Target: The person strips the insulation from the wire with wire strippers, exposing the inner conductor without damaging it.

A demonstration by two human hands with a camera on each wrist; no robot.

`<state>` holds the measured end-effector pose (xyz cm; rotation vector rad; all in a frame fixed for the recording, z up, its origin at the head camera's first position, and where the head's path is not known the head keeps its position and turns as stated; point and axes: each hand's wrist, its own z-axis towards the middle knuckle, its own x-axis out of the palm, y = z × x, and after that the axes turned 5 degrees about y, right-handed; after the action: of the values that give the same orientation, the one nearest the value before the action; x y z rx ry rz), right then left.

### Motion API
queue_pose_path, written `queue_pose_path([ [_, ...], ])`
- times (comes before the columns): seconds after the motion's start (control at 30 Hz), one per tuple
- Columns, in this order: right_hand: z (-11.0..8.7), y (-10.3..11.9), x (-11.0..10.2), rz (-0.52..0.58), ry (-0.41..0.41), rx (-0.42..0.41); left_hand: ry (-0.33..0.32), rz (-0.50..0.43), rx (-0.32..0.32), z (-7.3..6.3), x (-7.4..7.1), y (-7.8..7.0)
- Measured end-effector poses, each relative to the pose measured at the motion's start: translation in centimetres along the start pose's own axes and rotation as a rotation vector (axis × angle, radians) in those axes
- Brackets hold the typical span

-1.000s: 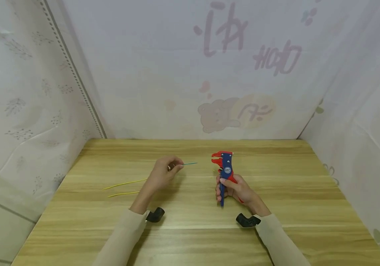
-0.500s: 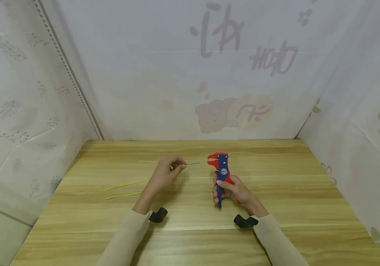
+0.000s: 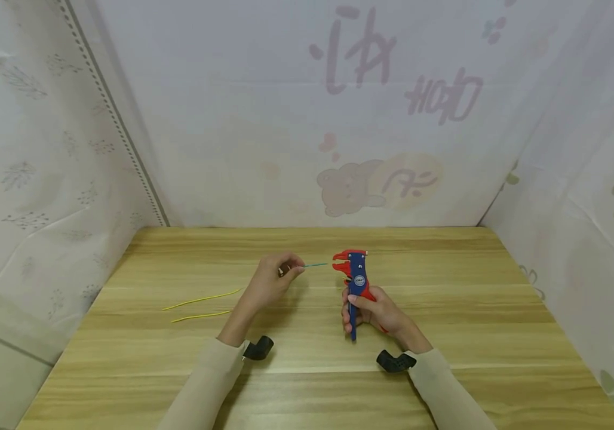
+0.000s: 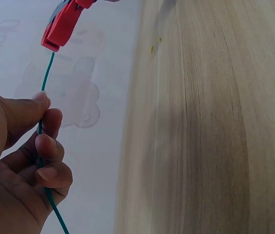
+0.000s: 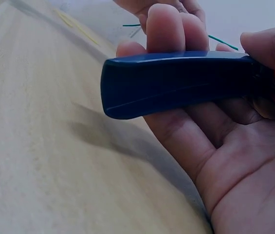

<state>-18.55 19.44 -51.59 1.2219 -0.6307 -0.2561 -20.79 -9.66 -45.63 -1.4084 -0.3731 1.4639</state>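
Note:
My left hand (image 3: 275,278) pinches a thin green wire (image 3: 315,264) between thumb and fingers, above the table. In the left wrist view the green wire (image 4: 47,73) runs through the curled fingers, its tip close to the red jaws of the tool. My right hand (image 3: 379,307) grips a red and blue wire stripper (image 3: 358,278) by its handles, head up, its jaws apart and facing left. The blue handle (image 5: 176,83) fills much of the right wrist view, fingers curled round it. A small gap lies between wire tip and jaws in the head view.
Two yellow wires (image 3: 201,316) lie on the wooden table (image 3: 307,394) left of my left hand. Tiny yellow bits (image 4: 152,49) rest on the table in the left wrist view. A printed curtain (image 3: 242,119) hangs behind the table.
The wire stripper has shifted left and slightly down, and the left hand slightly right with the green wire. The gap between the wire's tip and the jaws has narrowed.

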Motion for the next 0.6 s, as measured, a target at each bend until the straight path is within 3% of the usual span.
queue_pose_path([
  [0.6, 0.02, -0.12, 0.32, -0.028, 0.002, 0.021, -0.004, 0.015, 0.033, 0.13, 0.70, 0.01],
])
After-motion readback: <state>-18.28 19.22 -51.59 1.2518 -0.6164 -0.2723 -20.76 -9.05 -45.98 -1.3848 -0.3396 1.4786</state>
